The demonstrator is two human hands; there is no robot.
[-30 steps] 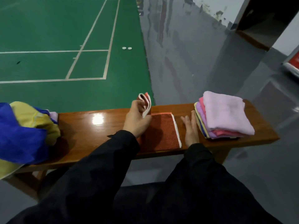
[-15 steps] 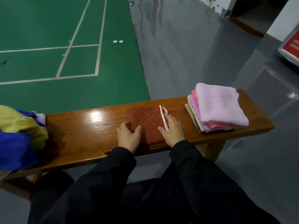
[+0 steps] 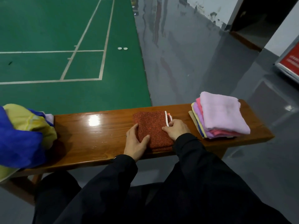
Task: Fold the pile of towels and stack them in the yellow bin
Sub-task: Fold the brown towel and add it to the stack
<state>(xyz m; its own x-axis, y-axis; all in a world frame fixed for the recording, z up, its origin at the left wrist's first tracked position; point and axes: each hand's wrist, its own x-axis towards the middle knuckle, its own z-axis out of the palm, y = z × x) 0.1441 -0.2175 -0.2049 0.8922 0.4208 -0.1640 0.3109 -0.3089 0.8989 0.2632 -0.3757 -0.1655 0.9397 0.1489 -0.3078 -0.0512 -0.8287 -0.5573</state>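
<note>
At the far left, a loose pile of unfolded towels (image 3: 24, 135), blue and yellow with a pale lilac edge showing behind, rests on the left end of the wooden surface (image 3: 97, 136) and runs out of view. A bare, glossy stretch of the surface separates the pile from the hands. The left hand (image 3: 135, 143) lies at the near-left corner of the folded rust-red towel (image 3: 152, 126): its thumb rests on top of the cloth and its fingers extend along the towel's left side, relaxed rather than clenched. The red towel lies flat at mid-surface, its white-trimmed edge turned to the right. The right hand (image 3: 176, 129) rests on the towel's right portion, fingers lightly bent over the white trim; whether they pinch the edge cannot be told. Just right of this, apart from the red towel, stands a stack of folded towels (image 3: 220, 117), lilac on top with pink, purple, yellow and blue layers beneath. Dark sleeves (image 3: 202, 167) cover both forearms.
</note>
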